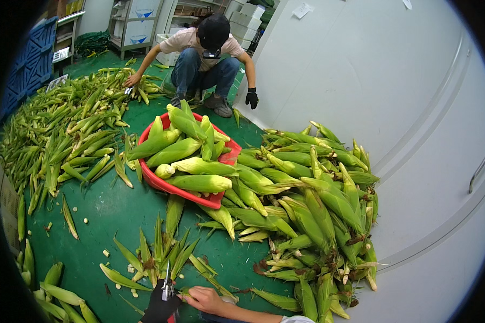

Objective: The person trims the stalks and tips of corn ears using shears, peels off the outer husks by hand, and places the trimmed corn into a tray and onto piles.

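Observation:
At the bottom edge, my left hand wears a black glove and is closed around pruning shears with silver metal parts and a bit of red at the handle. Right beside it, my bare right hand pinches the green end of an ear of corn, most of which is hidden by the hands. Just beyond the hands, green corn husks lie fanned out on the floor. Small pale cut pieces are scattered around them.
A red basket heaped with unhusked corn stands ahead. A large corn pile leans toward the white wall on the right. Husks cover the far left floor, with more corn near left. Another person squats beyond the basket.

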`<action>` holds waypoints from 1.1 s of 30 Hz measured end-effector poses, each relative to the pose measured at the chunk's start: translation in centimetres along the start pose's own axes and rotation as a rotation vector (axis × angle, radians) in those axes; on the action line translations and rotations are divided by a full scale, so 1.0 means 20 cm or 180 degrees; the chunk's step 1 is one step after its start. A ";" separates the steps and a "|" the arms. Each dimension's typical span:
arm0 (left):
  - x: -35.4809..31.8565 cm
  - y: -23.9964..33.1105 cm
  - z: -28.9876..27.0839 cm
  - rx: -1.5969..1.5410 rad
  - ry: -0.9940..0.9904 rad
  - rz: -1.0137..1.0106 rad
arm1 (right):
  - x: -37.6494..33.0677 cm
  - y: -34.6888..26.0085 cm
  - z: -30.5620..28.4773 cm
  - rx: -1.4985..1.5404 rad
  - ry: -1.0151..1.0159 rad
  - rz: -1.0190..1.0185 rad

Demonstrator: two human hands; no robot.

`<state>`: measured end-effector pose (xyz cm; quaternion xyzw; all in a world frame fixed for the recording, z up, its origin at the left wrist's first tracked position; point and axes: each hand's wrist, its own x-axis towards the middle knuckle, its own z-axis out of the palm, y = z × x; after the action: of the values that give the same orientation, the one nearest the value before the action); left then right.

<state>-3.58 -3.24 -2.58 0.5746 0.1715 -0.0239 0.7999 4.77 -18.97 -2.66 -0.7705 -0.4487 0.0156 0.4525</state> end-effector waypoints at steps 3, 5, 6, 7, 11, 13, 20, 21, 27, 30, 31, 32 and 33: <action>-0.01 0.05 0.02 0.1617 0.0269 0.1028 | -0.01 -0.01 0.02 -0.0147 -0.0010 -0.0004; -0.02 0.02 -0.01 0.1705 0.0283 0.0929 | -0.01 -0.04 0.02 -0.0241 -0.0021 0.0006; -0.02 0.00 -0.01 0.1792 0.0297 0.0818 | -0.02 -0.06 0.03 -0.0276 -0.0061 0.0114; -0.02 -0.02 -0.02 0.1798 0.0304 0.0770 | -0.03 -0.07 0.04 -0.0298 -0.0111 0.0233; 0.07 -0.11 -0.03 -0.0490 0.0577 -0.0209 | -0.01 0.04 0.11 0.0465 0.0176 0.0551; 0.15 -0.09 0.00 -0.0768 0.0707 -0.0227 | 0.02 0.08 0.10 0.1057 0.0452 0.1202; 0.32 0.13 0.13 -0.1467 0.0263 -0.0246 | 0.16 0.21 -0.12 0.2544 0.0946 0.2072; 0.30 0.14 0.11 -0.1527 0.0291 -0.0242 | 0.17 0.21 -0.10 0.2957 0.0937 0.2102; 0.22 0.20 0.09 -0.1735 0.0384 -0.0456 | 0.19 0.14 -0.08 0.3632 0.0934 0.2375; 0.20 0.20 0.12 -0.1659 0.0376 -0.0417 | 0.17 0.17 -0.09 0.2894 0.0976 0.1892; 0.19 0.19 0.12 -0.1608 0.0379 -0.0465 | 0.18 0.17 -0.09 0.2213 0.1153 0.1431; 0.19 0.19 0.13 -0.1562 0.0378 -0.0513 | 0.17 0.15 -0.10 0.2217 0.1149 0.1433; 0.19 0.20 0.14 -0.1456 0.0460 -0.0500 | 0.19 0.11 -0.11 0.1757 0.1122 0.1538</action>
<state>1.59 -3.87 0.78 0.3638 0.2732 -0.0054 0.8905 9.45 -18.22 -1.46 -0.6942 -0.1493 0.1091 0.6956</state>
